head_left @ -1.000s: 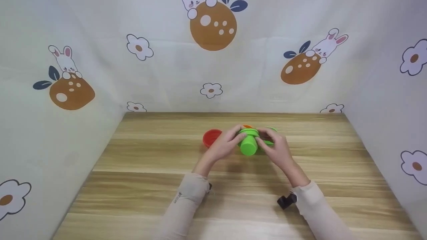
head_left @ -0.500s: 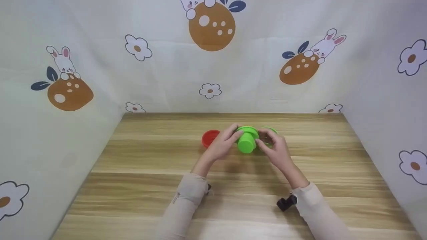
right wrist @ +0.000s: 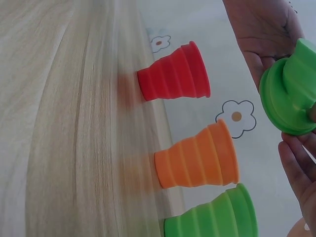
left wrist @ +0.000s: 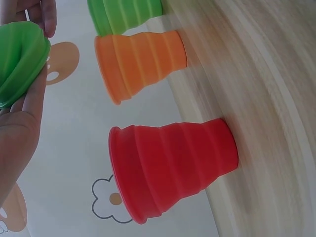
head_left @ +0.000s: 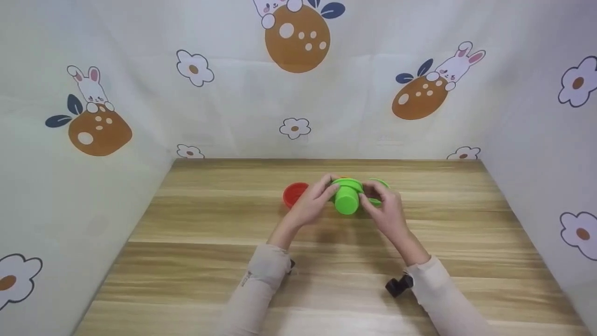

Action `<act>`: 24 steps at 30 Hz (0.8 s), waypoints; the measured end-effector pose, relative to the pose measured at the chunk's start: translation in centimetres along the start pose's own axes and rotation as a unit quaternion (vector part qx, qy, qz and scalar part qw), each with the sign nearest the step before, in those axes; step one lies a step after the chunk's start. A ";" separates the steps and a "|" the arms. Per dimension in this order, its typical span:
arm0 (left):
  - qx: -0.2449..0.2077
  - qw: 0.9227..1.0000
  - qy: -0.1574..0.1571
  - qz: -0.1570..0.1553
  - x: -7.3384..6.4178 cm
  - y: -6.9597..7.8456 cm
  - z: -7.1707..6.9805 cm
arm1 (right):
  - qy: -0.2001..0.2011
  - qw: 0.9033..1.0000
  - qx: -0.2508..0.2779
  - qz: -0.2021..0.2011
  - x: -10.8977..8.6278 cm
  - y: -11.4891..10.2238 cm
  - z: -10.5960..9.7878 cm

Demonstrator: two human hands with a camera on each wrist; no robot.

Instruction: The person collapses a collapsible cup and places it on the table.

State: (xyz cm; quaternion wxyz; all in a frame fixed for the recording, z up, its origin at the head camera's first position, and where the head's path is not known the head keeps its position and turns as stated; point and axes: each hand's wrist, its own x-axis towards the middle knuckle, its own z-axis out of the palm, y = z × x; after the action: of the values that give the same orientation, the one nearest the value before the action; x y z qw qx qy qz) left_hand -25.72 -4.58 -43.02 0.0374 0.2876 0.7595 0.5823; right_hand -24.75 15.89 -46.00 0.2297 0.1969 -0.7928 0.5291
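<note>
Between both hands is a green collapsible cup (head_left: pixel 347 198), held above the table with its narrow base facing the head camera. Its wide part is bunched into a ring, and the right wrist view shows the folds standing unevenly. My left hand (head_left: pixel 316 199) grips the cup's left side, thumb in front and fingers behind the rim. On the other side my right hand (head_left: pixel 386 205) pinches the folded edge with curled fingers. Behind the hands, a red cup (left wrist: pixel 170 168), an orange cup (left wrist: pixel 140 64) and a second green cup (right wrist: pixel 217 215) stand upright and extended.
The three standing cups form a row on the wood-grain table (head_left: pixel 200 275). A printed cloth (head_left: pixel 242 102) with rabbits and flowers surrounds the back and sides. Black wrist devices (head_left: pixel 399 285) sit at the sleeve ends.
The held cup has tilted and shifted slightly between the hands, and its base looks shorter than a second ago. Both hands keep their grip with small finger movements.
</note>
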 end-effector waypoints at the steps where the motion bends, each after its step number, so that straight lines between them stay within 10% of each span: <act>1: 0.000 1.000 0.000 -0.001 0.0 0.0 0.0 | 0.004 1.000 -0.005 -0.007 0.0 0.0 0.0; 15: -0.040 0.999 -0.012 -0.006 -0.9 -0.6 -0.3 | 0.001 1.000 0.008 0.013 0.1 -0.2 0.3; 24: -0.040 0.999 0.009 -0.002 -1.3 -0.6 -0.2 | -0.065 0.986 0.133 0.074 -0.2 0.1 -0.2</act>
State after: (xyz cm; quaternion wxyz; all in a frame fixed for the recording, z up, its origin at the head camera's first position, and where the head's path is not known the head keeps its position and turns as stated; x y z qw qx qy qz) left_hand -24.95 -5.45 -43.89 0.0434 0.2791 0.7363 0.6149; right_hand -24.56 16.16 -46.11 0.1097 0.2003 -0.7407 0.6318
